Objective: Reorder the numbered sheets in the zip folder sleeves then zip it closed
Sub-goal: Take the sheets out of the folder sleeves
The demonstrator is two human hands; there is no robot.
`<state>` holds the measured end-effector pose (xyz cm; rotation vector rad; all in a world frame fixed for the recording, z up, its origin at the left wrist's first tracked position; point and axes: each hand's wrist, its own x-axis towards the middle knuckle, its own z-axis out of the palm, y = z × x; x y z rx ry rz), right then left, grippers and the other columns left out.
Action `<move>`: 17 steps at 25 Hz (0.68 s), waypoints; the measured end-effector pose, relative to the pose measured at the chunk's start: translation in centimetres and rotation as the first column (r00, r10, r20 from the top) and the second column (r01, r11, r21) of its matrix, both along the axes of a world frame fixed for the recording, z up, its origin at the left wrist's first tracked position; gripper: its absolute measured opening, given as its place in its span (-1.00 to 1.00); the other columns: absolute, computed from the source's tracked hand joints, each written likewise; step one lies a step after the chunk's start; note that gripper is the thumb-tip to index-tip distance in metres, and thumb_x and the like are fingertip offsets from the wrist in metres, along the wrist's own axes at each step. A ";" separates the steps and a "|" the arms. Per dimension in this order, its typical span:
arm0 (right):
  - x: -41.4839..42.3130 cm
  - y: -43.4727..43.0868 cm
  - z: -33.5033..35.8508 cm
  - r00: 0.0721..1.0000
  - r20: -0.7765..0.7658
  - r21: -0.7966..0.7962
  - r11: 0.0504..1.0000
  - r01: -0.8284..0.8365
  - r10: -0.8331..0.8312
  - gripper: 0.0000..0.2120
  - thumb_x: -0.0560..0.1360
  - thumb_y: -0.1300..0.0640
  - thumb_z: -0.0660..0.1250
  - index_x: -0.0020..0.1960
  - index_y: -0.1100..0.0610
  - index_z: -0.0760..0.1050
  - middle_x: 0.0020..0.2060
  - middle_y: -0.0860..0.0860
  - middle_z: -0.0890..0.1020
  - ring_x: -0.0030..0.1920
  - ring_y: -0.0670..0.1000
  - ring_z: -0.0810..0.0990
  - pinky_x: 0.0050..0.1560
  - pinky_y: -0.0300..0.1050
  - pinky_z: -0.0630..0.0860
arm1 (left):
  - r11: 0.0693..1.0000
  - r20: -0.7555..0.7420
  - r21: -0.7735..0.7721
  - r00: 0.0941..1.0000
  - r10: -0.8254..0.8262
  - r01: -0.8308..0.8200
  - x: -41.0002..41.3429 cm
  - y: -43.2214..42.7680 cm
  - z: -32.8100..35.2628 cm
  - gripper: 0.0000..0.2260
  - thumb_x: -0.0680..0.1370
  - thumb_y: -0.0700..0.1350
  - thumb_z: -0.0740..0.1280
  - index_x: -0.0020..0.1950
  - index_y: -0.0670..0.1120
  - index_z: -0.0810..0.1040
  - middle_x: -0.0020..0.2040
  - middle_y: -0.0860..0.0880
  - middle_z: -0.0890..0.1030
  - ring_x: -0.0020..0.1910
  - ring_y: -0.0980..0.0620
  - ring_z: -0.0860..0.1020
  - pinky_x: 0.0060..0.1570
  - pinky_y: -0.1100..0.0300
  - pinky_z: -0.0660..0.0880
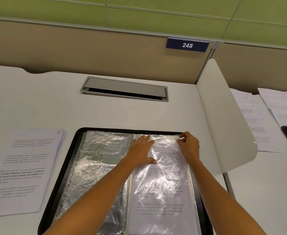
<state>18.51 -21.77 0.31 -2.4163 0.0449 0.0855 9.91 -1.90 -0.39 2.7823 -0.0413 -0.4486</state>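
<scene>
My folder [58, 175] lies open at the desk's [54, 99] near edge. My left hand [141, 150] presses flat, fingers spread, on the right sleeve [164, 184]. My right hand [189, 145] pinches the sleeve's far right corner, which I judge to be its mouth. Loose sheets [24, 167] wait left of the folder.

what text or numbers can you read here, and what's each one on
"248": digits on the blue plate on the partition.
"6": handwritten in the top corner of the loose sheet stack left of the zip folder.
Paragraphs on that stack, on the sheet in the plastic sleeve and on the papers at right: too blurred to quote reliably.
</scene>
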 end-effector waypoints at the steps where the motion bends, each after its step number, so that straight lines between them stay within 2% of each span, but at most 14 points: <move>1: -0.1 0.2 0.2 1.000 0.002 0.018 1.000 0.002 -0.002 -0.89 0.50 0.22 0.37 0.03 0.16 0.57 -0.16 0.07 0.65 -0.24 0.00 0.55 -0.24 -0.20 0.37 | 1.000 0.005 -0.009 1.000 0.005 -0.005 0.0 0.0 0.1 -0.15 0.44 0.31 0.35 0.58 0.03 0.06 0.60 -0.01 -0.08 0.56 -0.04 -0.10 0.48 -0.12 -0.10; 6: -0.7 1.2 1.1 0.998 0.041 0.032 0.999 0.039 -0.040 -0.89 0.52 0.17 0.34 -0.01 0.11 0.63 -0.15 0.06 0.69 -0.19 0.05 0.62 -0.20 -0.17 0.46 | 0.991 0.100 -0.114 0.992 0.078 -0.066 0.2 -0.5 1.3 -0.35 0.50 0.27 0.30 0.52 0.05 0.26 0.58 0.00 0.12 0.53 -0.03 0.09 0.45 -0.07 0.00; 9: -1.3 1.5 1.4 0.990 0.135 -0.055 0.997 0.056 -0.048 -0.85 0.53 0.07 0.37 0.01 0.09 0.68 0.00 0.03 0.67 0.06 0.08 0.54 0.02 -0.04 0.50 | 0.976 0.104 -0.200 0.988 0.112 -0.089 0.6 -1.2 2.2 -0.44 0.50 0.25 0.31 0.43 0.04 0.40 0.47 0.02 0.36 0.45 -0.03 0.29 0.39 -0.05 0.16; 11: -1.7 1.8 1.9 0.986 0.162 -0.072 0.997 0.037 -0.024 -0.82 0.51 0.02 0.39 -0.03 0.10 0.69 -0.01 0.03 0.64 0.12 0.11 0.48 0.08 0.05 0.48 | 0.943 0.067 -0.307 0.986 0.155 -0.127 0.6 -1.5 2.7 -0.44 0.47 0.28 0.35 0.37 0.02 0.46 0.38 0.03 0.48 0.37 -0.01 0.40 0.36 -0.07 0.28; 13: -1.9 2.6 2.7 0.997 0.082 0.044 0.999 -0.018 0.014 -0.80 0.50 0.03 0.38 -0.12 0.15 0.69 -0.20 0.06 0.69 -0.07 0.16 0.58 -0.11 -0.07 0.51 | 0.908 0.005 -0.386 0.984 0.179 -0.163 0.3 -1.8 3.0 -0.39 0.41 0.32 0.38 0.36 0.02 0.47 0.33 0.05 0.52 0.29 0.02 0.48 0.29 -0.03 0.40; 15: -2.2 3.8 4.5 0.996 -0.049 0.152 0.986 -0.071 0.080 -0.81 0.48 0.10 0.37 -0.19 0.20 0.66 -0.31 0.09 0.68 -0.27 0.09 0.62 -0.26 -0.19 0.49 | 0.864 -0.057 -0.460 0.978 0.199 -0.203 -0.1 -2.2 3.5 -0.31 0.36 0.36 0.40 0.38 0.02 0.46 0.28 0.07 0.55 0.22 0.04 0.53 0.20 0.03 0.48; 17: -2.5 5.2 6.4 0.979 -0.133 0.261 0.958 -0.115 0.153 -0.82 0.47 0.12 0.41 -0.20 0.22 0.66 -0.33 0.09 0.69 -0.27 0.03 0.66 -0.20 -0.20 0.54 | 0.781 -0.106 -0.566 0.963 0.247 -0.262 -0.4 -2.3 4.2 -0.30 0.32 0.36 0.43 0.35 0.03 0.47 0.19 0.08 0.59 0.14 0.08 0.56 0.15 0.08 0.52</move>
